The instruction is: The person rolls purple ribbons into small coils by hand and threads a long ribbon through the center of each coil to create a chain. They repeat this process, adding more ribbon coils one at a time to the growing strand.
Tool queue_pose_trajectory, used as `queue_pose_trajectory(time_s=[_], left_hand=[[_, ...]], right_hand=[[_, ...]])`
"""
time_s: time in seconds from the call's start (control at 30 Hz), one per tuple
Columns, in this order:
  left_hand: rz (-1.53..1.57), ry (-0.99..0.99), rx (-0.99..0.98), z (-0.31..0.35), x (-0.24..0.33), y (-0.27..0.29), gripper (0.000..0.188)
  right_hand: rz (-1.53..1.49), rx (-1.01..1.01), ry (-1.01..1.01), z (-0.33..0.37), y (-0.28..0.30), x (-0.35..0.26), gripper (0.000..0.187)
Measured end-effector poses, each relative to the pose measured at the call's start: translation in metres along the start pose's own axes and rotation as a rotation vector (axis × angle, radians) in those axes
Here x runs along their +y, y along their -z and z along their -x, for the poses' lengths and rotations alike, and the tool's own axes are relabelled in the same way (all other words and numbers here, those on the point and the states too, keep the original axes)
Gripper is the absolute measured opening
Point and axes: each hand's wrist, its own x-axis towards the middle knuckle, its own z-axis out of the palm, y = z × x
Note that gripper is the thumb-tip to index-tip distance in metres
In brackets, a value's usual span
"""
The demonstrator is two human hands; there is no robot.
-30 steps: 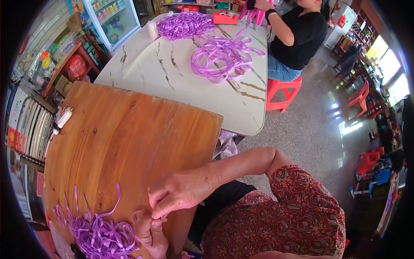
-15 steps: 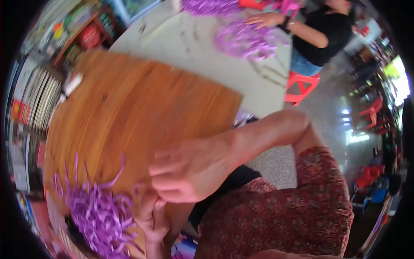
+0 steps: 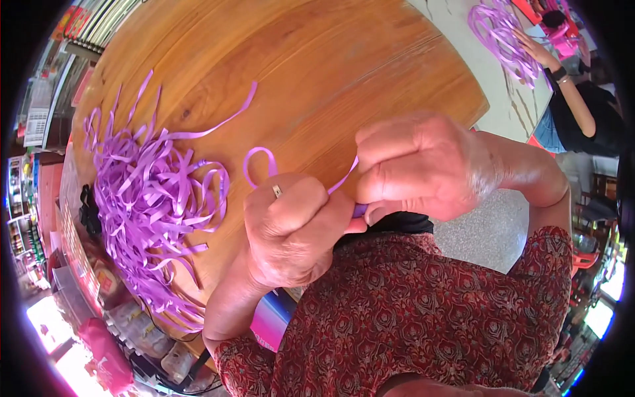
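Observation:
Both of my hands meet in front of my patterned red top, above the near edge of the wooden table (image 3: 317, 86). My left hand (image 3: 291, 228), with a ring on one finger, is closed on a purple ribbon (image 3: 259, 153) whose loop stands up behind it. My right hand (image 3: 423, 169) pinches the same ribbon, and a short stretch of it shows between the two hands. What the fingertips do underneath is partly hidden. Left of my left hand lies a big tangled heap of purple ribbons (image 3: 149, 212) on the table.
At the far right, a person's hand (image 3: 537, 49) rests by another bundle of purple ribbons (image 3: 499, 33) on a pale table (image 3: 486, 106). Shelves with books (image 3: 99, 26) stand at the left. A pink bag (image 3: 106, 357) sits at the lower left.
The view has swung so the table and heap sit higher and further right. My hands have moved apart sideways, with ribbon now visible between them; before, the right covered part of the left.

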Motion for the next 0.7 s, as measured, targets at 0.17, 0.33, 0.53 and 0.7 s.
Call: queue_pose_trajectory(time_s=[0.17, 0.33, 0.53, 0.7], left_hand=[[-0.08, -0.059, -0.054, 0.001, -0.001, 0.004, 0.031], [-0.229, -0.004, 0.022, 0.008, -0.01, 0.0, 0.028], [0.024, 0.282, -0.006, 0.0, -0.015, 0.003, 0.016], [0.15, 0.322, 0.069, 0.006, -0.021, 0.001, 0.019]], right_hand=[[-0.202, -0.029, -0.134, 0.001, -0.004, 0.0, 0.019], [-0.382, -0.072, -0.327, -0.005, 0.002, 0.005, 0.017], [-0.87, 0.053, -0.749, -0.002, 0.009, 0.011, 0.019], [-0.85, 0.106, -0.672, -0.001, 0.012, 0.01, 0.018]])
